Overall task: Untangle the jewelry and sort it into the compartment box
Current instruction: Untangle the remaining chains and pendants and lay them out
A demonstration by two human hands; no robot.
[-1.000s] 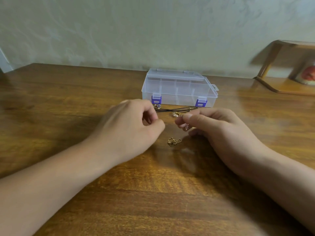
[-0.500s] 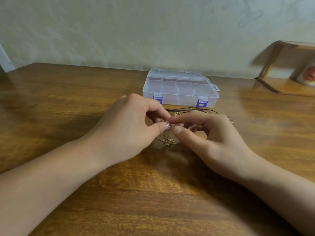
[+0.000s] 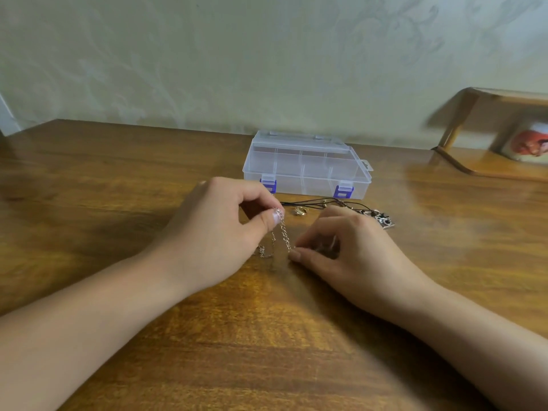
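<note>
Gold fine-link chain (image 3: 284, 232) strung between both hands over brown wooden desk (image 3: 118, 179). Left hand (image 3: 225, 229) pinches its upper end, thumb against forefinger; right hand (image 3: 347, 247) pinches the lower end at the desk. Clear plastic compartment box (image 3: 307, 164), lid closed, at 12 o'clock; black cord necklace (image 3: 332, 202) before it.

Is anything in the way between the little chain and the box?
Yes. The compartment box has its lid shut, both purple latches down. A black cord necklace and a small ring also lie on the table between the chain and the box.
</note>
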